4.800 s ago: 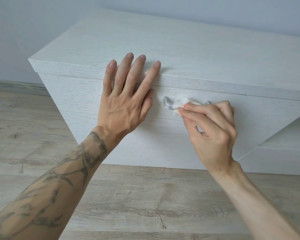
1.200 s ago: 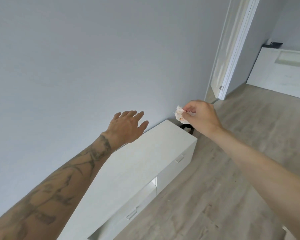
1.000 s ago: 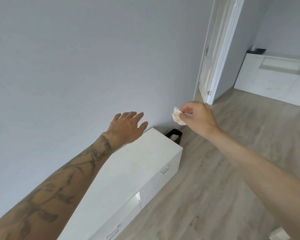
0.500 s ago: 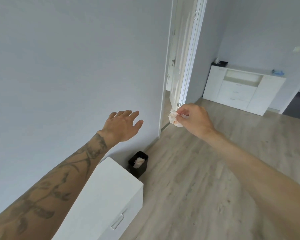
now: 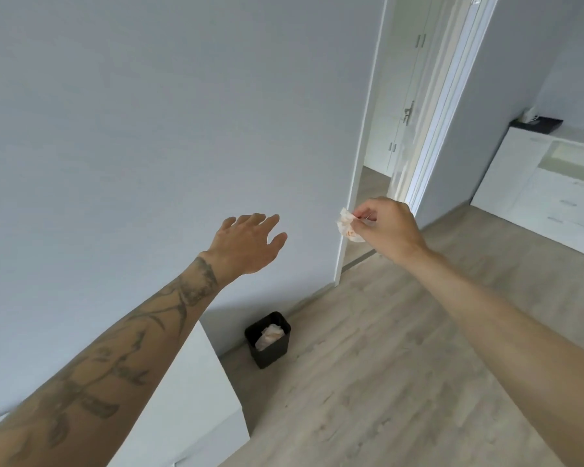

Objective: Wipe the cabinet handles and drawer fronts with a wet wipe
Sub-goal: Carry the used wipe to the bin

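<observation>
My right hand (image 5: 388, 230) is raised in the air and pinches a crumpled white wet wipe (image 5: 347, 227) with orange-brown stains between thumb and fingertips. My left hand (image 5: 246, 244) hovers beside it, palm down, fingers spread, holding nothing. The low white cabinet (image 5: 196, 392) lies below my left forearm at the lower left; only its top and right end show, and its drawer fronts and handles are out of view.
A small black bin (image 5: 268, 342) with crumpled wipes inside stands on the wood floor (image 5: 385, 365) against the grey wall, just right of the cabinet. An open doorway (image 5: 402, 129) is beyond. A white sideboard (image 5: 547, 193) stands at the far right.
I have left the drawer handle and stood up. The view has swung right along the cabinet, bringing the black bin and doorway into sight. Both hands stay raised, the wipe still pinched.
</observation>
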`<state>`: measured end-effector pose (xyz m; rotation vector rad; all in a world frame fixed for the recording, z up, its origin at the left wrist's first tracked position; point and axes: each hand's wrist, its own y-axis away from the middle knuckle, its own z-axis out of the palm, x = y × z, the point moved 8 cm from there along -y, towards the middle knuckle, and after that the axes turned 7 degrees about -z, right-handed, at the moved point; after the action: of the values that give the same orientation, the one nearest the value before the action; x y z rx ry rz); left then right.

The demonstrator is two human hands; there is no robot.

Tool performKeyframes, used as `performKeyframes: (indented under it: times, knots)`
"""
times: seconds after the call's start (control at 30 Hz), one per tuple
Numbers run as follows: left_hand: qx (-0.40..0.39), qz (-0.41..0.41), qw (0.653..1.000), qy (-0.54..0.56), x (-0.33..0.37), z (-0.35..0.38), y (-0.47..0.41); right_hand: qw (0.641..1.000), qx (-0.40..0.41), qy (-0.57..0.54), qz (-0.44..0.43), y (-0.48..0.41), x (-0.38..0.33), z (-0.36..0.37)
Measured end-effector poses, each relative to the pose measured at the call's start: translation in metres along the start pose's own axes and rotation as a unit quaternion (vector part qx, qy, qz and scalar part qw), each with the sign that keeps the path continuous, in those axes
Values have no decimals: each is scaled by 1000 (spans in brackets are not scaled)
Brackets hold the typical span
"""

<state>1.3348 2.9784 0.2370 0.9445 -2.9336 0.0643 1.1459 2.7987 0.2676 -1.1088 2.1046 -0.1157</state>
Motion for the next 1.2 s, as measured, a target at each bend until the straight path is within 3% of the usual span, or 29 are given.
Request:
performKeyframes:
  times: [0.27, 0.57, 0.9, 1.2]
  knots:
    - [-9, -88, 996, -4, -1, 38, -107, 994, -80, -33, -63, -124, 67, 67]
    - [-55, -174, 983, 1, -65, 165, -230, 977, -189, -57, -81, -227, 143, 238]
    - [-169, -272, 947, 39, -123, 388, -279, 929, -360, -62, -54, -223, 255, 478]
    - [-205, -331, 918, 72, -160, 633, -295, 902, -425, -56, -42, -149, 406, 720]
